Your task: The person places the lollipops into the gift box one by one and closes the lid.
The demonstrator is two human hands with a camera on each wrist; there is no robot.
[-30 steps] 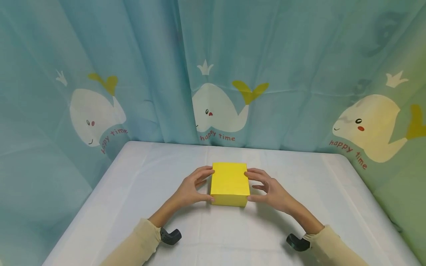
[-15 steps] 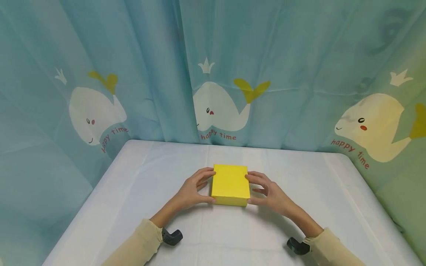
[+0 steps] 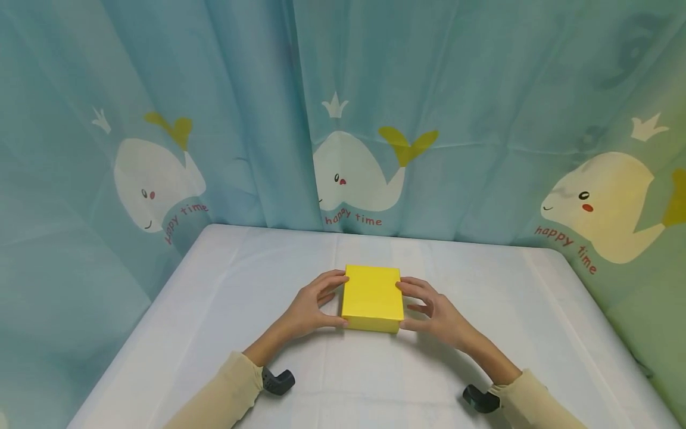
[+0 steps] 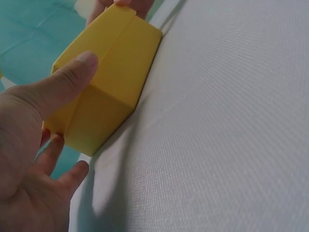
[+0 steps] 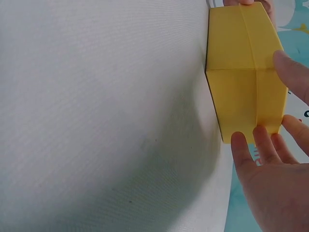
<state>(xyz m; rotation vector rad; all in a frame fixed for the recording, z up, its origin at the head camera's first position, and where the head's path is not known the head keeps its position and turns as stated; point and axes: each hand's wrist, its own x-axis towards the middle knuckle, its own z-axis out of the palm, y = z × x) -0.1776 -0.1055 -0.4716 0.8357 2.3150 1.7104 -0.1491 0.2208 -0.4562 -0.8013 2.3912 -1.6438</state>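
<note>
A yellow lidded box (image 3: 372, 292) rests on the white-covered table, its flat top facing up. My left hand (image 3: 308, 308) grips the lid by its left side, thumb at the near corner and fingers toward the far corner. On the opposite side my right hand (image 3: 439, 314) holds the lid the same way. In the left wrist view, the left thumb presses the side of the lid (image 4: 96, 36), above a seam running around the box. From the right wrist view, that seam also shows below the lid's edge (image 5: 265, 46), with the right fingertips around the far end.
The white cloth-covered table (image 3: 225, 333) spreads around the box. Behind it hangs a blue-green curtain (image 3: 257, 107) printed with white whales. Dark wrist devices jut inward at both beige cuffs.
The yellow lid has sunk slightly, so the box's front face looks shorter than a second ago. Both hands have moved down a little with it. The view has shifted slightly.
</note>
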